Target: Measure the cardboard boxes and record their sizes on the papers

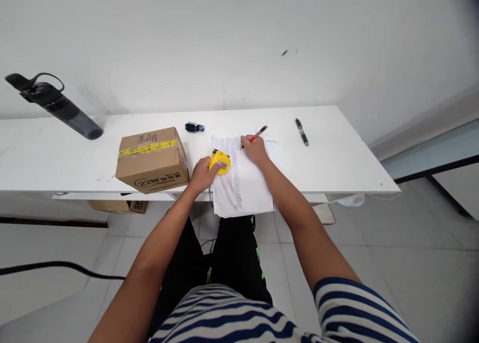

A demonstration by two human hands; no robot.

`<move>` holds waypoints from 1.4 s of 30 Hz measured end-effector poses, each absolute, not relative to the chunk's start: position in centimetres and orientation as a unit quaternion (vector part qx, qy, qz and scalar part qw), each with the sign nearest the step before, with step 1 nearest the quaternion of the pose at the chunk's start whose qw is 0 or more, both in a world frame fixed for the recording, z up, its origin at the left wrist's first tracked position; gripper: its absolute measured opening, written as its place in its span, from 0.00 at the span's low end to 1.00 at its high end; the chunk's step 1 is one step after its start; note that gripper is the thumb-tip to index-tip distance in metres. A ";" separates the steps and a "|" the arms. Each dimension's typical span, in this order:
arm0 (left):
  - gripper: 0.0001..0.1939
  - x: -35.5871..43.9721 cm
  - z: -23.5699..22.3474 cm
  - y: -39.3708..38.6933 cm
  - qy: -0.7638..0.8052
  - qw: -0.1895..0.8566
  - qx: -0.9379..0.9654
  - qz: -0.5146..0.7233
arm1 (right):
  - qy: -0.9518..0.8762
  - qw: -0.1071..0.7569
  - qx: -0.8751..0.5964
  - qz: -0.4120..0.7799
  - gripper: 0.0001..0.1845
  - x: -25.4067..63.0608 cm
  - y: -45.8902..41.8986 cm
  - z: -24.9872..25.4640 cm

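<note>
Head view: left hand (202, 174) and right hand (255, 148) both loaded

From my remote seat I log the white table (337, 168) left to right. A dark water bottle (71, 116) stands by the wall. Next I note a taped cardboard carton (151, 153) near the front edge, and behind its right side a dark wristwatch (192, 127).

The left hand grips a yellow tape measure (223, 162), thumb on the case, over the left margin of the paper stack (254, 193). I cannot tell whether the case presses on the paper. The stack's lower end overhangs the table's front edge; dense marks fill part of the top sheet.

The right hand pinches a red pen (261, 132) near its lower end, over the upper part of the sheet. The tip is too small for me to confirm contact. Well to the right lies a dark marker (301, 132).

My judgement on technique: keep the pen strokes over the supported part, since the overhang could sag. Steady the sheet with the left fingers; the bulky case alone may let it skid. A light pinch should keep the lines even.
</note>
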State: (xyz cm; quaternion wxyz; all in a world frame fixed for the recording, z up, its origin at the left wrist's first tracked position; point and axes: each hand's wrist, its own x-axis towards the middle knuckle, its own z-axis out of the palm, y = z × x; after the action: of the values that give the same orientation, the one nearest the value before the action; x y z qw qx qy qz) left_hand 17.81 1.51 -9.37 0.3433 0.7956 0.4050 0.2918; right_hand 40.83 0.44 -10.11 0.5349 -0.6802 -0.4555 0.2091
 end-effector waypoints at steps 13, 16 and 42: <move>0.18 14.7 -7.9 -2.7 0.324 0.252 0.824 0.391 | -0.576 0.422 -0.676 0.181 0.26 36.1 -1.8 -5.7; 0.22 12.9 -6.1 -5.2 0.318 0.228 0.789 0.474 | -0.588 0.455 -0.505 0.438 0.31 33.0 -4.6 -2.7; 0.36 -1.0 -2.3 -0.4 0.470 0.440 0.516 0.565 | -0.872 0.144 -0.423 0.200 0.26 14.9 4.2 7.5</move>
State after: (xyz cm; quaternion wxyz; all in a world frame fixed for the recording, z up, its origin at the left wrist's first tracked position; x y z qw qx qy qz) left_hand -0.99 -0.41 -2.29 0.4405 0.5165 0.4696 0.5645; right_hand 14.90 4.18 7.53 0.1439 -0.4227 -0.8721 0.2002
